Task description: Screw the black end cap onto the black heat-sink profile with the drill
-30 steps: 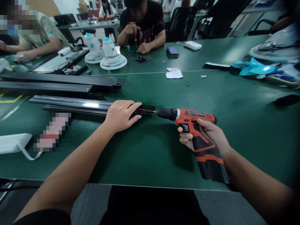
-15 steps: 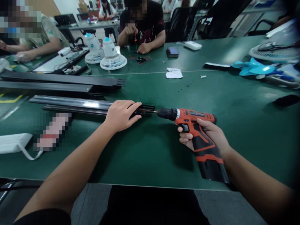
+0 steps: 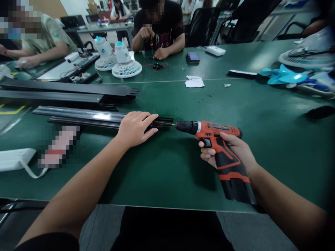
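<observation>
The left hand lay over the near end of a long dark rail, fingers curled down and closed around it, pinning it flat on the green counter. The right hand was wrapped tight around the handle of an orange drill, index finger at the trigger. The drill lay level, just right of the rail, its bit meeting the rail's black end piece. More black rails lay behind. Two small white fans stood farther back, near a person in a black shirt working with both hands. Paper scraps lay mid-counter, and blue fan blades sat off to the right.
</observation>
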A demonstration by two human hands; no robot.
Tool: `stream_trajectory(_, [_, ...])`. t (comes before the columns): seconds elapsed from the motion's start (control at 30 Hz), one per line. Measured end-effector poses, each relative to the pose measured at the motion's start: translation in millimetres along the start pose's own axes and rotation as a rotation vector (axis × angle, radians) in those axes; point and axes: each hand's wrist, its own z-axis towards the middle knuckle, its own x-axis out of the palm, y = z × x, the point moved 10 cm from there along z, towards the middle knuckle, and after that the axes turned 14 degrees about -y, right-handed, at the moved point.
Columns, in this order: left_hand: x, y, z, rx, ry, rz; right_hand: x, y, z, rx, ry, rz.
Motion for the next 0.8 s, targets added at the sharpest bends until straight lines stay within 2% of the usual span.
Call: stream_trajectory(0.8, [-0.1,-0.5,-0.5,0.009,-0.013,0.000,-1.0,1.2,1.5,-0.025,0.013,-0.021])
